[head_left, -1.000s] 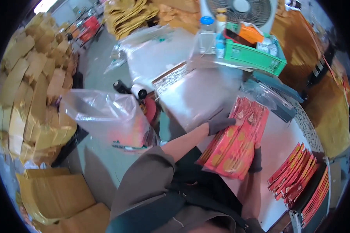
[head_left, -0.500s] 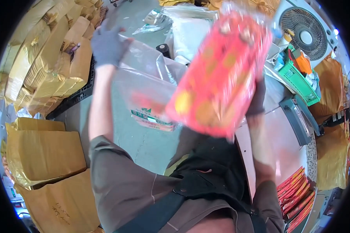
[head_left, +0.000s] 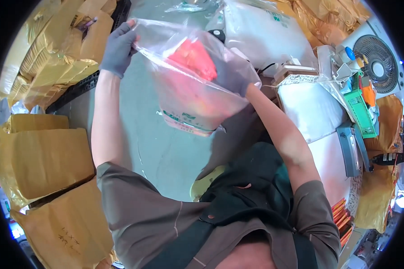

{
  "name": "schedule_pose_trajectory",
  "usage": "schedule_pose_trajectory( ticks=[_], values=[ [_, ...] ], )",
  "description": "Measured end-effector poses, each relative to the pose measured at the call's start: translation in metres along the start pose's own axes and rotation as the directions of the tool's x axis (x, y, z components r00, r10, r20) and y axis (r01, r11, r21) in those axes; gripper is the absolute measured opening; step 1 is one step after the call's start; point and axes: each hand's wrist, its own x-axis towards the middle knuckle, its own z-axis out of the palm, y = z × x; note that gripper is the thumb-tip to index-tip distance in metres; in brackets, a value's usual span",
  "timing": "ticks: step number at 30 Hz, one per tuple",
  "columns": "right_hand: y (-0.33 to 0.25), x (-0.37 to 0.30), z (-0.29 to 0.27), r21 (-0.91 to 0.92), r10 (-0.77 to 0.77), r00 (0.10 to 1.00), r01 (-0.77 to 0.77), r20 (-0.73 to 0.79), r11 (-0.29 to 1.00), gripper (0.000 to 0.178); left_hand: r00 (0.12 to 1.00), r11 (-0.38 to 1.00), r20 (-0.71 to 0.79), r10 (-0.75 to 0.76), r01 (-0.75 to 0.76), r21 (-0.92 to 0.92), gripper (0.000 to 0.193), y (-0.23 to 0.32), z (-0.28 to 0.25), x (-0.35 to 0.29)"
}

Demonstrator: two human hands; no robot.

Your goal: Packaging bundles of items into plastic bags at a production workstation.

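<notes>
A large clear plastic bag (head_left: 173, 96) with green and red print near its bottom hangs in front of me, its mouth upward. My left hand (head_left: 116, 51), in a grey glove, is closed on the left corner of the bag's mouth. My right hand (head_left: 232, 76), also gloved, is down inside the bag, seen dimly through the film. It grips a red plastic-wrapped packet (head_left: 194, 59), whose upper end shows within the bag. The lower part of the packet is blurred behind the film.
Brown taped cartons (head_left: 45, 161) stand on the left. At right, a worktable (head_left: 330, 157) holds a grey sealing device (head_left: 348, 150), a green basket (head_left: 360, 112) and red packets (head_left: 342, 219). A fan (head_left: 377, 65) stands beyond, and a stuffed white sack (head_left: 265, 36) lies at the back.
My right hand has carried the red packet left and down into the clear bag. My left hand still holds the bag's corner. The view has shifted slightly.
</notes>
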Motion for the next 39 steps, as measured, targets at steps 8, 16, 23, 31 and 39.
schedule_pose_trajectory(
  ticks=[8, 16, 23, 31, 39],
  values=[
    [0.053, 0.001, 0.043, -0.507, 0.383, 0.801, -0.117, 0.460, 0.854, 0.044, 0.996, 0.997, 0.043, 0.077, -0.077, 0.001, 0.050, 0.015, 0.031, -0.024],
    [0.072, -0.087, -0.061, 0.466, 0.331, 0.928, -0.371, 0.169, 0.803, 0.038, 0.626, 0.616, 0.020, 0.779, -0.771, 0.164, 0.046, 0.021, 0.163, -0.066],
    [0.014, -0.382, -0.188, 0.537, 0.682, 0.510, -0.424, -0.523, 0.729, 0.041, 0.409, 0.915, 0.819, 0.401, -0.215, -0.341, 0.032, -0.088, 0.355, -0.207],
    [-0.108, -0.697, -0.166, 0.318, 0.301, -0.251, -0.927, -0.920, 0.199, 0.056, -0.079, 0.977, 0.984, 0.162, 0.156, -0.148, 0.034, -0.209, 0.525, -0.340],
    [-0.072, -0.807, -0.143, 0.297, 0.083, -0.318, -0.935, -0.945, -0.196, 0.074, -0.029, 0.983, 0.997, 0.069, 0.171, -0.063, 0.030, -0.226, 0.672, -0.430]
  ],
)
